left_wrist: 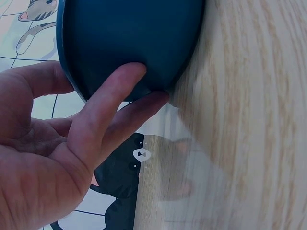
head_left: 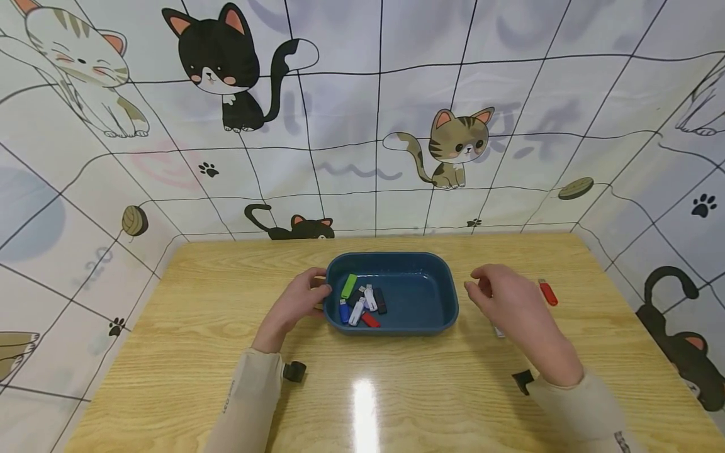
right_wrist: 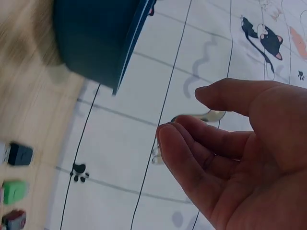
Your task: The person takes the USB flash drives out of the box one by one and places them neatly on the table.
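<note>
A dark blue plastic box (head_left: 416, 302) stands on the table with several USB drives in its left part, among them a green one (head_left: 348, 286) and a blue one (head_left: 343, 311). My left hand (head_left: 294, 299) grips the left end wall, one digit over the rim and fingers (left_wrist: 115, 88) against the outside. Just right of the box, my right hand (head_left: 506, 299) hovers over the table, fingers loosely bent and thumb apart from them, holding nothing. Below it, the right wrist view catches a black USB drive (right_wrist: 20, 154), a green one (right_wrist: 14, 191) and a red one (right_wrist: 14, 219).
Another red USB drive (head_left: 547, 293) lies on the wooden table (head_left: 430, 384) to the right of my right hand. The tip of a light-coloured object (head_left: 498, 332) peeks out from under that hand. Cat-printed cloth (head_left: 351, 126) walls in the table's back and sides.
</note>
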Demonstrator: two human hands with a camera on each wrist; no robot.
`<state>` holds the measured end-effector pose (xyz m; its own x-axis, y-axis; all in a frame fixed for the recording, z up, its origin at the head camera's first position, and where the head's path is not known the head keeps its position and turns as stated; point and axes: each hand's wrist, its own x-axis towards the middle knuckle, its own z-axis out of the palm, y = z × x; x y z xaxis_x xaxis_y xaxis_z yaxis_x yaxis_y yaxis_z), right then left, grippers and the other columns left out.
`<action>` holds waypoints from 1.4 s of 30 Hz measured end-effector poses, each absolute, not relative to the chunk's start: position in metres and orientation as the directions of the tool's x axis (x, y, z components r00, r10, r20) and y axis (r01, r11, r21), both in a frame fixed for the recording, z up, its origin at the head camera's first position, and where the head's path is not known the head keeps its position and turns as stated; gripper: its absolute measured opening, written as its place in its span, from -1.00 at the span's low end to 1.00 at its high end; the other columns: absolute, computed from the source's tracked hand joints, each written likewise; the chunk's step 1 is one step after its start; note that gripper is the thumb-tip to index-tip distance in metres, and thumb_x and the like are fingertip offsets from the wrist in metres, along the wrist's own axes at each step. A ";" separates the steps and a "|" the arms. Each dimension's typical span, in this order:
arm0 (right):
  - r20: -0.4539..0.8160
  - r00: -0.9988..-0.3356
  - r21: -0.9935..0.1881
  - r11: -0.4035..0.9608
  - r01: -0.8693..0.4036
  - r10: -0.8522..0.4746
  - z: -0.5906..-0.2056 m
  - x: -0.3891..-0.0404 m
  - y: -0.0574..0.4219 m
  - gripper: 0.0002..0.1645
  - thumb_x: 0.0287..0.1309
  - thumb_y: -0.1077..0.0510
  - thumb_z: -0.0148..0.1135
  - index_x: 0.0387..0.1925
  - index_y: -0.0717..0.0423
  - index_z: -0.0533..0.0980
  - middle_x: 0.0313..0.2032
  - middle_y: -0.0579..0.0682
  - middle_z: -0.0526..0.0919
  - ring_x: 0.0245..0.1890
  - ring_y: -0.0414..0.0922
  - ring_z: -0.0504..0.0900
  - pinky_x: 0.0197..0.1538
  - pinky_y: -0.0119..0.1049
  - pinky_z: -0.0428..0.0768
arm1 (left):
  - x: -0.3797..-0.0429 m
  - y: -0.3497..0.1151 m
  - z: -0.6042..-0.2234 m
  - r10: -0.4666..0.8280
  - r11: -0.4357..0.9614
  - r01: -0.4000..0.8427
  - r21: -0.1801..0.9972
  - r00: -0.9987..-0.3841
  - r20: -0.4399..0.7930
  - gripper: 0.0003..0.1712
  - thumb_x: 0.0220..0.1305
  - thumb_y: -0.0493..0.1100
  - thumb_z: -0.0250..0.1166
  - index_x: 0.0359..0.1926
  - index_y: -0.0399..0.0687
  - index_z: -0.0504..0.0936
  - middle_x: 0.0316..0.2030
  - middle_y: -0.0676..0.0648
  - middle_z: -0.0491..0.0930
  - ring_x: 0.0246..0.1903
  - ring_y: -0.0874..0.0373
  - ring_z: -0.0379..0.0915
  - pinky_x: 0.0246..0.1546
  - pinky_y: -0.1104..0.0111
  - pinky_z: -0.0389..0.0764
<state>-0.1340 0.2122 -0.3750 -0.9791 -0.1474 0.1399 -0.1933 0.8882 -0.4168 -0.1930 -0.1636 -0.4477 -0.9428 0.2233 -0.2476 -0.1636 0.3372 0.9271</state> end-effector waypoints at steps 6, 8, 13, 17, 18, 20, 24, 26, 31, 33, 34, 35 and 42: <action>0.120 -0.974 -0.431 0.874 -0.227 -0.194 -0.375 -0.138 0.185 -0.63 0.38 0.09 0.30 0.02 0.33 0.61 -0.13 0.17 0.70 -0.18 0.05 0.71 -0.18 0.00 0.70 | -0.193 -0.162 -0.447 0.223 0.338 -0.160 0.927 -0.944 -0.244 -0.46 0.50 -0.25 0.11 0.43 -0.28 0.35 0.27 -0.39 0.50 -0.07 -0.15 0.69 -0.20 0.06 0.78; 0.115 -0.970 -0.427 0.871 -0.242 -0.213 -0.376 -0.140 0.176 -0.65 0.38 0.09 0.31 0.00 0.31 0.62 -0.17 0.12 0.70 -0.22 0.00 0.70 -0.22 -0.06 0.70 | -0.193 -0.162 -0.447 0.223 0.337 -0.160 0.928 -0.944 -0.243 -0.46 0.50 -0.25 0.11 0.42 -0.28 0.35 0.26 -0.39 0.50 -0.08 -0.14 0.69 -0.21 0.07 0.78; 0.125 -0.954 -0.396 0.868 -0.300 -0.273 -0.380 -0.144 0.155 -0.69 0.36 0.08 0.34 -0.04 0.26 0.64 -0.29 0.01 0.65 -0.35 -0.13 0.60 -0.35 -0.21 0.63 | -0.193 -0.161 -0.447 0.218 0.343 -0.163 0.925 -0.944 -0.247 -0.47 0.50 -0.25 0.12 0.42 -0.27 0.36 0.25 -0.37 0.51 -0.09 -0.13 0.69 -0.23 0.10 0.79; 0.138 -0.939 -0.392 0.853 -0.345 -0.316 -0.386 -0.146 0.141 -0.72 0.35 0.10 0.36 -0.06 0.23 0.65 -0.34 -0.03 0.61 -0.39 -0.16 0.54 -0.37 -0.26 0.58 | -0.193 -0.160 -0.446 0.217 0.344 -0.166 0.924 -0.944 -0.250 -0.47 0.50 -0.25 0.12 0.42 -0.27 0.36 0.24 -0.37 0.52 -0.09 -0.13 0.69 -0.22 0.09 0.78; 0.139 -0.937 -0.393 0.850 -0.350 -0.322 -0.388 -0.147 0.138 -0.72 0.34 0.10 0.36 -0.07 0.23 0.65 -0.34 -0.04 0.61 -0.39 -0.16 0.54 -0.36 -0.26 0.58 | -0.193 -0.160 -0.446 0.217 0.344 -0.167 0.924 -0.943 -0.251 -0.46 0.50 -0.25 0.12 0.42 -0.27 0.36 0.24 -0.37 0.52 -0.09 -0.12 0.69 -0.22 0.09 0.78; 0.135 -0.934 -0.397 0.845 -0.357 -0.331 -0.391 -0.149 0.132 -0.72 0.34 0.09 0.37 -0.07 0.21 0.65 -0.34 -0.06 0.59 -0.39 -0.17 0.52 -0.35 -0.27 0.56 | -0.193 -0.160 -0.445 0.215 0.343 -0.169 0.924 -0.943 -0.252 -0.46 0.49 -0.25 0.13 0.42 -0.27 0.36 0.24 -0.37 0.52 -0.09 -0.12 0.69 -0.21 0.08 0.78; 0.106 -0.932 -0.411 0.838 -0.359 -0.347 -0.396 -0.153 0.119 -0.71 0.34 0.06 0.37 -0.05 0.19 0.66 -0.32 -0.08 0.59 -0.38 -0.18 0.51 -0.35 -0.29 0.56 | -0.193 -0.160 -0.445 0.216 0.338 -0.169 0.926 -0.944 -0.251 -0.46 0.49 -0.24 0.13 0.43 -0.27 0.36 0.24 -0.37 0.52 -0.09 -0.12 0.69 -0.21 0.07 0.78; 0.086 -0.931 -0.418 0.836 -0.357 -0.354 -0.398 -0.154 0.114 -0.70 0.35 0.05 0.37 -0.04 0.18 0.66 -0.32 -0.09 0.59 -0.38 -0.18 0.51 -0.36 -0.29 0.55 | -0.193 -0.161 -0.445 0.218 0.336 -0.167 0.927 -0.944 -0.249 -0.46 0.49 -0.25 0.13 0.42 -0.28 0.36 0.24 -0.37 0.52 -0.09 -0.13 0.69 -0.22 0.07 0.78; 0.037 -0.932 -0.412 0.844 -0.342 -0.360 -0.400 -0.157 0.102 -0.68 0.34 0.02 0.38 -0.02 0.14 0.67 -0.30 -0.09 0.61 -0.37 -0.18 0.53 -0.35 -0.27 0.55 | -0.193 -0.161 -0.446 0.217 0.337 -0.165 0.927 -0.944 -0.247 -0.46 0.49 -0.25 0.12 0.42 -0.28 0.36 0.24 -0.37 0.52 -0.09 -0.14 0.69 -0.22 0.07 0.78; 0.020 -0.931 -0.406 0.848 -0.340 -0.363 -0.402 -0.159 0.097 -0.67 0.34 0.01 0.38 -0.01 0.13 0.67 -0.27 -0.09 0.64 -0.35 -0.17 0.55 -0.32 -0.24 0.57 | -0.193 -0.161 -0.445 0.216 0.338 -0.166 0.926 -0.944 -0.248 -0.47 0.49 -0.25 0.12 0.42 -0.28 0.36 0.24 -0.37 0.52 -0.09 -0.14 0.69 -0.22 0.07 0.78; 0.014 -0.929 -0.406 0.847 -0.343 -0.369 -0.403 -0.160 0.095 -0.68 0.34 0.02 0.38 -0.01 0.13 0.67 -0.26 -0.09 0.65 -0.34 -0.17 0.56 -0.31 -0.23 0.58 | -0.193 -0.161 -0.446 0.216 0.339 -0.166 0.926 -0.944 -0.248 -0.47 0.49 -0.25 0.12 0.42 -0.28 0.36 0.24 -0.37 0.52 -0.09 -0.14 0.69 -0.22 0.07 0.78; 0.006 -0.927 -0.406 0.847 -0.344 -0.374 -0.405 -0.161 0.093 -0.68 0.34 0.02 0.38 -0.01 0.13 0.68 -0.25 -0.08 0.66 -0.32 -0.16 0.58 -0.28 -0.20 0.59 | -0.193 -0.161 -0.446 0.215 0.341 -0.166 0.925 -0.944 -0.249 -0.47 0.50 -0.25 0.12 0.42 -0.28 0.36 0.24 -0.37 0.52 -0.09 -0.14 0.69 -0.22 0.07 0.78; -0.074 -0.903 -0.431 0.830 -0.354 -0.423 -0.415 -0.171 0.081 -0.69 0.32 0.04 0.40 -0.06 0.18 0.67 -0.38 -0.09 0.63 -0.41 -0.16 0.53 -0.34 -0.25 0.52 | -0.192 -0.162 -0.446 0.214 0.347 -0.160 0.924 -0.946 -0.244 -0.47 0.50 -0.25 0.13 0.42 -0.27 0.37 0.25 -0.37 0.51 -0.08 -0.15 0.69 -0.20 0.05 0.78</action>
